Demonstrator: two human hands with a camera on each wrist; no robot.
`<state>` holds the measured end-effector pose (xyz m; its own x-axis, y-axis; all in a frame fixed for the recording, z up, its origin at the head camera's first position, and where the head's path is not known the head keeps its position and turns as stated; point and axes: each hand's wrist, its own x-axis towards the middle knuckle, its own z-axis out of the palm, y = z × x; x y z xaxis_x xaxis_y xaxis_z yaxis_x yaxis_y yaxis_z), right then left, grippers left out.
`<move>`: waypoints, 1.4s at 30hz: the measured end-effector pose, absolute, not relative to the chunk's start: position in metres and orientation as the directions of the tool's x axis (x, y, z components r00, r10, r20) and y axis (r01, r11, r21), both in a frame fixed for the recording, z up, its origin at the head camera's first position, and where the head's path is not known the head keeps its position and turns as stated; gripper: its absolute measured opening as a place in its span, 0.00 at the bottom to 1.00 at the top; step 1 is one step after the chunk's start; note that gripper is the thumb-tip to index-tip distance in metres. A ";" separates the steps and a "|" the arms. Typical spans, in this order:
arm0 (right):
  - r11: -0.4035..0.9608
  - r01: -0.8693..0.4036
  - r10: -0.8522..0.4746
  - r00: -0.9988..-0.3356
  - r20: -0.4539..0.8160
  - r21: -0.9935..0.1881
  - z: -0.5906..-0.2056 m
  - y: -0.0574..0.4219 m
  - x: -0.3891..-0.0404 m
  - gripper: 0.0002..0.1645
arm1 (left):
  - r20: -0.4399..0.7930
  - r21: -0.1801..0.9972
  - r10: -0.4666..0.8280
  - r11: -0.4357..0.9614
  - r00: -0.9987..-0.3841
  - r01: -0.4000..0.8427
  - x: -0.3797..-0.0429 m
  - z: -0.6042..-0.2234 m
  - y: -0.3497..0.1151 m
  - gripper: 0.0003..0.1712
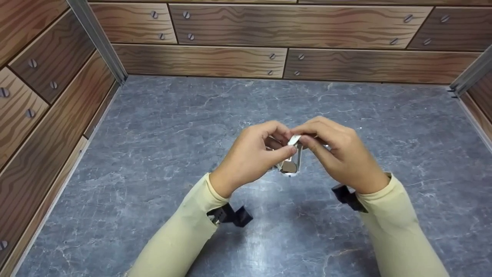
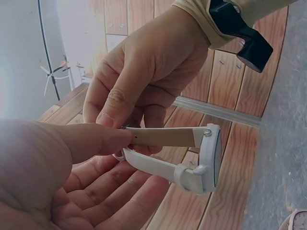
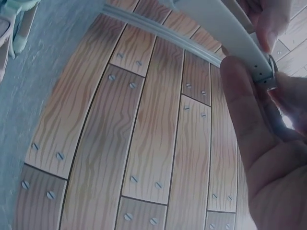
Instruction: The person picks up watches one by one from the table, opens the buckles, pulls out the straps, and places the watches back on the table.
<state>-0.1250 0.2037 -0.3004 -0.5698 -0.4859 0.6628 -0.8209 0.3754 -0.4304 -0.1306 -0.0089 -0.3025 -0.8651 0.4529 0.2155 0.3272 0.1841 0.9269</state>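
Both hands hold a white wristwatch [image 1: 289,167] in the air, its case hanging below the fingers. My left hand [image 1: 255,156] pinches the strap near its buckle end between thumb and fingers. Opposite it, my right hand [image 1: 340,154] grips the other side at the strap ends with thumb and forefinger. In the left wrist view, the strap [image 2: 165,137] forms a loop with a tan lining and a white keeper [image 2: 181,176]. The right wrist view shows punched holes in the strap and a metal buckle [image 3: 273,72] at its end, partly hidden by fingertips.
Another watch [image 2: 299,221] lies on the grey marbled table [image 1: 173,115], at the corner of the left wrist view. Wood-patterned panels [image 1: 230,27] wall in the back and sides. A black wrist camera [image 1: 230,215] hangs from the left sleeve.
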 end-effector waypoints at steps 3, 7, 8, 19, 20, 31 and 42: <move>0.375 -0.811 -0.470 -0.583 0.663 -0.448 -0.302 0.203 -0.125 0.18 | 0.209 0.932 0.447 0.178 -0.870 0.315 -0.131 -0.303 -0.009 0.06; 0.374 -0.807 -0.453 -0.589 0.670 -0.457 -0.303 0.201 -0.126 0.18 | 0.203 0.937 0.440 0.172 -0.875 0.304 -0.131 -0.302 -0.008 0.07; 0.370 -0.808 -0.448 -0.588 0.674 -0.459 -0.303 0.201 -0.126 0.18 | 0.202 0.938 0.439 0.169 -0.875 0.301 -0.131 -0.302 -0.008 0.07; 0.355 -0.709 -0.407 -0.704 0.582 -0.609 -0.300 0.204 -0.121 0.14 | 0.269 0.920 0.449 0.143 -0.852 0.365 -0.128 -0.303 -0.008 0.07; 0.358 -0.700 -0.401 -0.713 0.575 -0.618 -0.300 0.204 -0.121 0.14 | 0.274 0.918 0.450 0.140 -0.850 0.370 -0.128 -0.303 -0.008 0.06; 0.402 -0.707 -0.445 -0.706 0.550 -0.582 -0.299 0.205 -0.122 0.12 | 0.306 0.905 0.468 0.127 -0.829 0.406 -0.128 -0.303 -0.009 0.07; 0.369 -0.703 -0.410 -0.710 0.573 -0.608 -0.299 0.205 -0.122 0.11 | 0.307 0.900 0.481 0.135 -0.822 0.415 -0.129 -0.303 -0.008 0.06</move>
<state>-0.1216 0.2049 -0.2990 -0.7099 -0.4100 0.5727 -0.7033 0.3690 -0.6077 -0.1285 -0.0077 -0.3029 -0.8216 0.4806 0.3067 0.4150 0.1352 0.8997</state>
